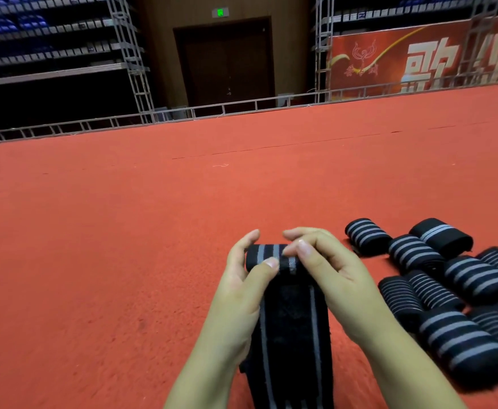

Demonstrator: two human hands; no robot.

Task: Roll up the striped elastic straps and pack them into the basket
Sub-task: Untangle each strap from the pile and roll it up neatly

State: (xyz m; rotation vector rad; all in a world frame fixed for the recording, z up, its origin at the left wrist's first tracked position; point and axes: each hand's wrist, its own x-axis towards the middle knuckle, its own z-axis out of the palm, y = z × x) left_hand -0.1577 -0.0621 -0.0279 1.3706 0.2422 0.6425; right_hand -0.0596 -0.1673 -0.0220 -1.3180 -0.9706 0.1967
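A black elastic strap with grey stripes (290,335) lies lengthwise on the red carpet, running toward me. Its far end is wound into a small roll (267,256). My left hand (245,278) grips the roll's left side, thumb on top and fingers curled over the far edge. My right hand (318,261) pinches the roll's right side from above. Several finished striped rolls (454,284) lie in a cluster on the carpet to the right. No basket is in view.
The red carpet (123,231) stretches far ahead and to the left. A metal truss railing (182,112) marks its far edge, with dark seating tiers, a door and a red banner (419,57) behind.
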